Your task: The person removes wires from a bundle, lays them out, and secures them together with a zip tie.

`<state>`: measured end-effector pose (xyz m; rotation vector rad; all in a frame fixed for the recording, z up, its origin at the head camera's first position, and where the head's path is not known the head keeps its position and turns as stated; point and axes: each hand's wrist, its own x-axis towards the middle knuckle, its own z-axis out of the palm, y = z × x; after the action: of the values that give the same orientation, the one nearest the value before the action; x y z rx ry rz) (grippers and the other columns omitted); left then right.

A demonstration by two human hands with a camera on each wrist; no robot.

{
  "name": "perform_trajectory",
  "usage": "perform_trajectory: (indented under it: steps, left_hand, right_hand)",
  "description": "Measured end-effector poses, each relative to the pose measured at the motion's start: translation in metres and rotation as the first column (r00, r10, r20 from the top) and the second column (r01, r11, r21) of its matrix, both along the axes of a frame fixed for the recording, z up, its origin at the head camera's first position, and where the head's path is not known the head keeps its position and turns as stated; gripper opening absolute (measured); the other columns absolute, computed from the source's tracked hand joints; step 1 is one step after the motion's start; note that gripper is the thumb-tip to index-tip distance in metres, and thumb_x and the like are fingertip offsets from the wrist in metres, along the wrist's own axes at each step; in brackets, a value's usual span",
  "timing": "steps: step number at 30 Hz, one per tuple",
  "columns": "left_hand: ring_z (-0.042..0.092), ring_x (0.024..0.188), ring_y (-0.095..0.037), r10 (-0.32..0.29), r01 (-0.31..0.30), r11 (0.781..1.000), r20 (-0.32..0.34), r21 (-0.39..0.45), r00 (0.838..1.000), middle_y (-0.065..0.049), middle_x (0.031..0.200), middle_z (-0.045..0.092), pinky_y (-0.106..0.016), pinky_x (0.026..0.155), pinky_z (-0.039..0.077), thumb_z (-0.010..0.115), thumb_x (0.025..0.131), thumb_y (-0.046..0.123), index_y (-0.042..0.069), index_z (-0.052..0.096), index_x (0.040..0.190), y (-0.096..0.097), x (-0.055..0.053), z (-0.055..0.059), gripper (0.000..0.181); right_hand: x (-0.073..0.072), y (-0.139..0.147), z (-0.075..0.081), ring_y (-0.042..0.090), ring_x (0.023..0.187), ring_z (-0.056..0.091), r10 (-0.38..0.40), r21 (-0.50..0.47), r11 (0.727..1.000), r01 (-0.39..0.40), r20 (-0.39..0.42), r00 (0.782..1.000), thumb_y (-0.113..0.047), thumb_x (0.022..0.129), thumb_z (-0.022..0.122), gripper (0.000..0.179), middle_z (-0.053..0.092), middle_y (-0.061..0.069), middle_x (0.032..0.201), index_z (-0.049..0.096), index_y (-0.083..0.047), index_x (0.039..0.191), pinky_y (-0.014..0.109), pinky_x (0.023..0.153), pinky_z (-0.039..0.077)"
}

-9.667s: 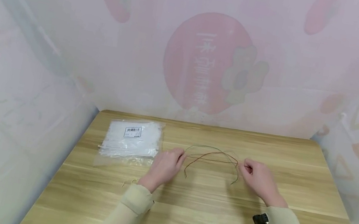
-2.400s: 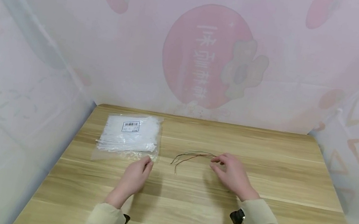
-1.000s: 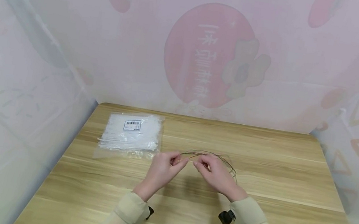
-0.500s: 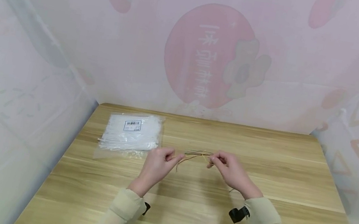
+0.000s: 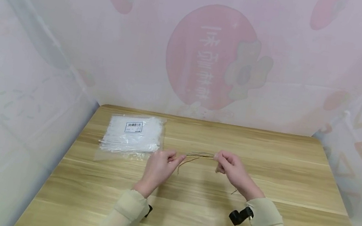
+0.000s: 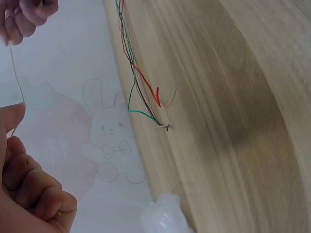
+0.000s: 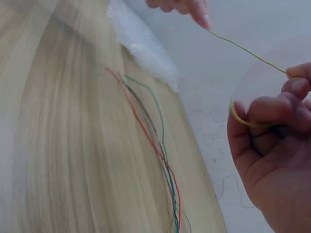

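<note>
A thin yellow wire stretches nearly straight between my two hands, above the table. My left hand pinches one end between thumb and curled index finger. The other end is gripped by my right hand, and in the right wrist view a loop of the yellow wire curves out by its curled fingers. Below the hands a loose bunch of wires lies on the wood: a red wire, a green wire and a black wire. Their far ends are partly hidden by my right hand in the head view.
A clear plastic bag of thin white strips with a barcode label lies at the back left of the wooden table. Printed cloth walls rise behind and at both sides.
Earlier my hands stretched a red wire; later the bunch lay on the table with my left hand away from it. Then both hands met on the yellow wire, and the right drew away rightward, straightening it.
</note>
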<state>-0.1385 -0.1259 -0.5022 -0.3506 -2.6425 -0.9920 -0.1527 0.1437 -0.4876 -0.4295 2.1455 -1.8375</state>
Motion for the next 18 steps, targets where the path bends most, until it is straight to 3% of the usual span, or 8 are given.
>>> perform_trajectory:
  steps: [4,7,9,10,13,16,18]
  left_hand:
    - [0.010,0.049,-0.001,0.021,-0.026,0.997,-0.076,-0.072,0.997,0.014,0.051,0.013,-0.023,0.045,0.013,0.076,0.093,0.037,0.020,0.024,0.057,-0.001,-0.002,0.001,0.065]
    - [0.011,0.050,-0.002,-0.001,-0.016,0.990,-0.125,-0.139,0.992,0.014,0.053,0.012,-0.023,0.045,0.013,0.077,0.092,0.035,0.021,0.023,0.057,-0.001,-0.004,0.000,0.066]
    - [0.012,0.050,-0.002,-0.023,0.002,0.987,-0.131,-0.158,0.991,0.014,0.054,0.013,-0.023,0.045,0.014,0.077,0.092,0.035,0.021,0.023,0.058,0.001,-0.005,-0.001,0.065]
    - [0.013,0.050,-0.002,-0.029,0.008,0.987,-0.127,-0.161,0.991,0.014,0.054,0.014,-0.023,0.044,0.015,0.077,0.092,0.037,0.021,0.024,0.058,0.002,-0.005,-0.002,0.065]
    - [0.016,0.050,-0.002,-0.045,0.033,0.990,-0.082,-0.137,0.996,0.014,0.054,0.017,-0.023,0.044,0.017,0.074,0.094,0.043,0.021,0.026,0.058,0.003,-0.006,-0.005,0.064]
    - [0.017,0.050,-0.001,-0.083,0.080,0.991,-0.022,-0.108,0.996,0.013,0.053,0.019,-0.024,0.046,0.019,0.069,0.096,0.047,0.020,0.028,0.058,0.000,-0.008,-0.007,0.062]
    - [0.017,0.049,-0.001,-0.121,0.123,0.988,0.025,-0.088,0.992,0.012,0.052,0.020,-0.024,0.047,0.020,0.066,0.099,0.045,0.019,0.030,0.060,-0.003,-0.009,-0.008,0.060]
  right_hand:
    - [0.001,0.004,-0.006,0.011,0.053,0.029,0.019,0.223,0.975,0.015,-0.149,0.989,-0.022,0.105,0.060,0.044,0.029,-0.005,0.060,0.036,-0.012,0.069,0.031,0.062,0.038]
    - [-0.001,0.006,-0.013,0.008,0.051,0.025,0.006,0.347,0.932,0.101,-0.295,0.955,-0.020,0.101,0.066,0.050,0.025,-0.009,0.057,0.033,-0.016,0.064,0.028,0.056,0.033]
    - [-0.002,0.008,-0.017,0.008,0.051,0.025,-0.012,0.384,0.912,0.148,-0.336,0.942,-0.021,0.101,0.067,0.051,0.025,-0.009,0.056,0.033,-0.016,0.063,0.027,0.053,0.030]
    - [-0.002,0.010,-0.019,0.007,0.051,0.025,-0.027,0.395,0.902,0.171,-0.344,0.938,-0.023,0.101,0.067,0.052,0.026,-0.009,0.056,0.033,-0.017,0.063,0.027,0.053,0.030]
    - [-0.003,0.017,-0.023,0.010,0.051,0.028,-0.061,0.398,0.900,0.175,-0.283,0.957,-0.034,0.102,0.064,0.051,0.029,-0.006,0.056,0.037,-0.015,0.064,0.028,0.052,0.031]
    - [-0.005,0.025,-0.023,0.012,0.051,0.030,-0.088,0.376,0.912,0.165,-0.212,0.973,-0.042,0.102,0.062,0.052,0.030,-0.005,0.057,0.038,-0.014,0.066,0.028,0.053,0.031]
    - [-0.008,0.031,-0.023,0.012,0.051,0.030,-0.084,0.355,0.923,0.149,-0.193,0.978,-0.039,0.103,0.061,0.050,0.030,-0.004,0.057,0.038,-0.013,0.067,0.028,0.052,0.032]
